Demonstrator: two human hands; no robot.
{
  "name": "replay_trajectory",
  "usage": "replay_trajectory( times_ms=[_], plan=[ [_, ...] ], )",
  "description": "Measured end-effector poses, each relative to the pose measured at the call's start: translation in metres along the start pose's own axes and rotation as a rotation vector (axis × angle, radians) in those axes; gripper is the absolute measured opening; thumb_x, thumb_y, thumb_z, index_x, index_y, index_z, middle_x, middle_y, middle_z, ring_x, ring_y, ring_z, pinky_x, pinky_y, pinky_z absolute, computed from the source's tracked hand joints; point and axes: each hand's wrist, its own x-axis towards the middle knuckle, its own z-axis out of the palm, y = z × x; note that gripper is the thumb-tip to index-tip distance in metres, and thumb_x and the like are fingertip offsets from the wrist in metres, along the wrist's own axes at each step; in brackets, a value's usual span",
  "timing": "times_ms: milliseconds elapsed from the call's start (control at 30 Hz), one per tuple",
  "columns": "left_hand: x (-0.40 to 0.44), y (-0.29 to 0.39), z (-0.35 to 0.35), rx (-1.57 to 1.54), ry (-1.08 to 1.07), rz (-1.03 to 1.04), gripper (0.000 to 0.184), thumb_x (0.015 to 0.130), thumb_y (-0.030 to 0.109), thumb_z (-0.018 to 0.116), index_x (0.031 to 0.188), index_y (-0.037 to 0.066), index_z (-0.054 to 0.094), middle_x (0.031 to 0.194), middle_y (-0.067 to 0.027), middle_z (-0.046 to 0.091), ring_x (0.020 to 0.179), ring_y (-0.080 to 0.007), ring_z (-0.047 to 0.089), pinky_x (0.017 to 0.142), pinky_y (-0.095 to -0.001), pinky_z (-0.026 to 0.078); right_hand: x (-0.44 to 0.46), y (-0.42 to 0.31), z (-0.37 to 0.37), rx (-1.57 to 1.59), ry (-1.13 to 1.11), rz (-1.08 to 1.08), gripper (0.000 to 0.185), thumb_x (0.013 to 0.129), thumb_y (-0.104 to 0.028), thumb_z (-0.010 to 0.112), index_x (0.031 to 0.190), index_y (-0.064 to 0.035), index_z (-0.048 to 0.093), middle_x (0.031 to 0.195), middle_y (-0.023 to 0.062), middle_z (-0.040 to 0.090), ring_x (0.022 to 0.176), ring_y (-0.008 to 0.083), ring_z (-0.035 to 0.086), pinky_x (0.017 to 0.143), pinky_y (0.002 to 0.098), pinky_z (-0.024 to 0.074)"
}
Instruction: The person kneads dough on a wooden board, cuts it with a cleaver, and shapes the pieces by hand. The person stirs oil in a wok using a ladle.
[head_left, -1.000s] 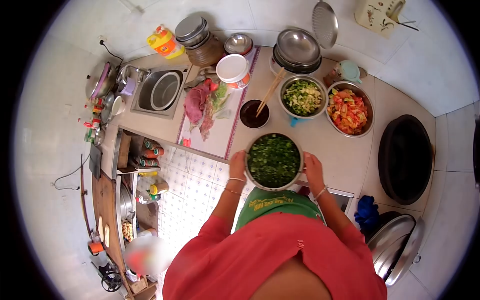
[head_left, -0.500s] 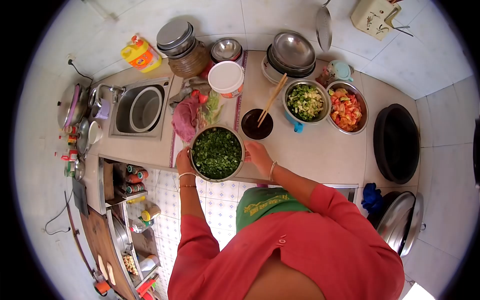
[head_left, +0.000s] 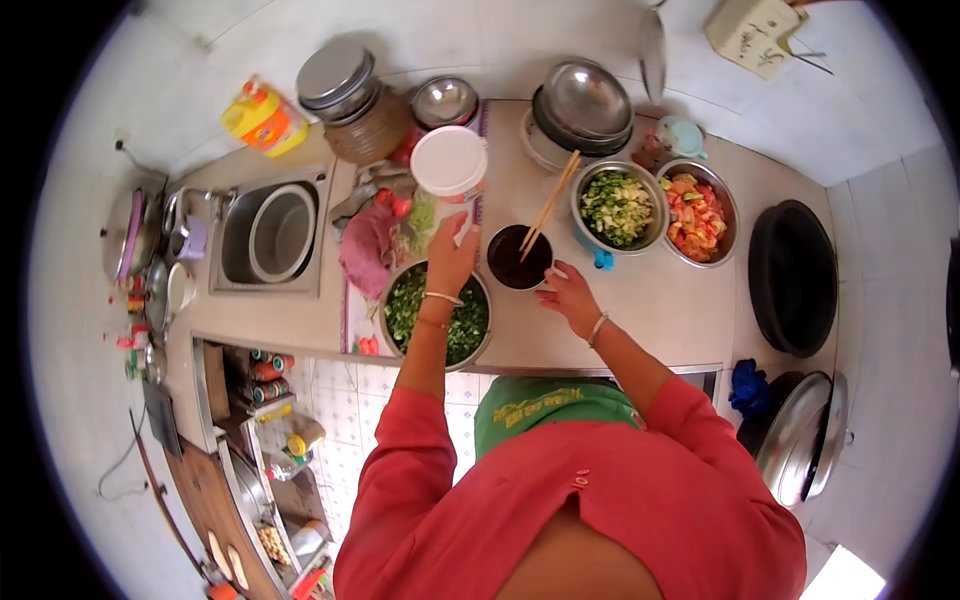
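Observation:
A metal bowl of chopped greens [head_left: 405, 318] sits at the counter's front edge, partly hidden under my left forearm. My left hand [head_left: 453, 252] is raised beyond it, fingers apart and holding nothing, just left of a bowl of dark sauce [head_left: 508, 262]. Wooden chopsticks [head_left: 550, 208] lean out of that sauce. At the sauce bowl's lower right side is my right hand [head_left: 572, 302], fingers spread and close to the rim; whether they touch it I cannot tell.
Behind on the right stand a bowl of chopped scallions [head_left: 616, 210] and a bowl of cut tomatoes [head_left: 697, 222]. A white-lidded tub [head_left: 449, 162] and a pink cloth [head_left: 367, 250] lie left of the sauce. Farther out are the sink [head_left: 228, 262] and a black basin [head_left: 793, 280].
Both hands have let go of the bowl of greens, which now rests on the counter. My left hand moved up and right; my right hand moved right to the sauce bowl.

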Motion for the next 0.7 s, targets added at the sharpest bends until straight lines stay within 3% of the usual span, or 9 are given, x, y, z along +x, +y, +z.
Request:
replay_trajectory(
  times_ms=[33,133,200,300,333,400,500,600,700],
  plan=[
    [0.008,0.0,0.016,-0.003,-0.061,0.013,0.039,0.091,0.023,0.061,0.12,-0.002,0.06,0.117,-0.0192,0.065,0.111,-0.0301,0.061,0.094,-0.036,0.047,0.001,-0.001,0.003,0.045,-0.004,0.01,0.068,0.094,-0.029,0.062,0.149,-0.009,0.027,0.12,0.0102,0.059,0.09,0.0211,0.066,0.079,0.0344,0.0534],
    [0.028,0.004,0.046,0.142,-0.211,0.04,0.044,0.09,0.028,0.061,0.121,-0.002,0.059,0.12,-0.0213,0.063,0.114,-0.035,0.059,0.097,-0.0386,0.045,0.01,0.006,0.004,0.059,-0.025,0.028,0.072,0.094,-0.029,0.063,0.151,-0.0131,0.022,0.118,0.0074,0.057,0.094,0.0245,0.065,0.082,0.0359,0.0528],
    [0.04,0.004,0.06,0.148,-0.306,0.034,0.046,0.089,0.031,0.061,0.123,-0.001,0.059,0.122,-0.0218,0.062,0.115,-0.0361,0.058,0.099,-0.04,0.044,0.012,0.01,0.006,0.119,-0.003,0.039,0.073,0.093,-0.029,0.064,0.152,-0.0195,0.021,0.12,0.0094,0.059,0.089,0.0219,0.065,0.081,0.0358,0.0531],
    [0.053,-0.017,0.085,0.397,-0.447,0.151,0.043,0.09,0.028,0.063,0.121,-0.001,0.059,0.113,-0.0134,0.066,0.104,-0.02,0.061,0.088,-0.0306,0.047,0.015,0.012,0.009,0.208,-0.022,0.054,0.076,0.092,-0.025,0.065,0.153,-0.0222,0.02,0.109,0.0082,0.062,0.084,0.0188,0.065,0.076,0.0356,0.0546],
    [0.056,-0.021,0.088,0.391,-0.471,0.17,0.043,0.09,0.028,0.063,0.121,-0.001,0.059,0.113,-0.0134,0.066,0.104,-0.02,0.061,0.088,-0.0306,0.047,0.02,0.017,0.008,0.225,0.0,0.04,0.076,0.092,-0.025,0.065,0.153,-0.0222,0.02,0.109,0.0082,0.062,0.084,0.0188,0.065,0.076,0.0356,0.0546],
    [0.061,-0.027,0.091,0.211,-0.686,-0.103,0.04,0.091,0.028,0.064,0.12,0.0,0.06,0.106,-0.0086,0.067,0.097,-0.0141,0.061,0.086,-0.0272,0.047,0.026,0.02,0.007,0.207,-0.031,0.017,0.072,0.092,-0.023,0.065,0.152,-0.0204,0.024,0.098,0.0072,0.064,0.077,0.0172,0.065,0.071,0.0332,0.0554],
    [0.062,-0.035,0.09,0.025,-0.758,-0.126,0.038,0.091,0.031,0.064,0.113,0.0,0.064,0.091,-0.007,0.068,0.086,-0.0148,0.063,0.079,-0.0277,0.049,0.024,0.014,0.0,0.181,-0.029,-0.005,0.067,0.092,-0.021,0.063,0.15,-0.0184,0.03,0.09,0.0066,0.065,0.071,0.0157,0.064,0.066,0.0311,0.0556],
    [0.047,0.02,0.076,-0.012,-0.786,-0.236,0.031,0.092,0.024,0.064,0.109,-0.002,0.064,0.09,-0.0034,0.067,0.085,-0.0103,0.059,0.077,-0.0257,0.048,0.021,0.013,-0.008,0.106,-0.04,-0.019,0.062,0.092,-0.019,0.062,0.148,-0.0165,0.035,0.086,0.0064,0.065,0.068,0.0148,0.064,0.063,0.0295,0.0552],
    [0.039,-0.013,0.078,-0.057,-0.792,-0.233,0.028,0.093,0.022,0.064,0.106,-0.002,0.064,0.092,-0.0022,0.067,0.085,-0.0096,0.059,0.077,-0.0258,0.048,0.016,0.008,-0.021,0.008,-0.055,-0.034,0.058,0.091,-0.017,0.062,0.145,-0.0142,0.041,0.084,0.0067,0.065,0.066,0.014,0.063,0.06,0.0281,0.0545]
  ],
)
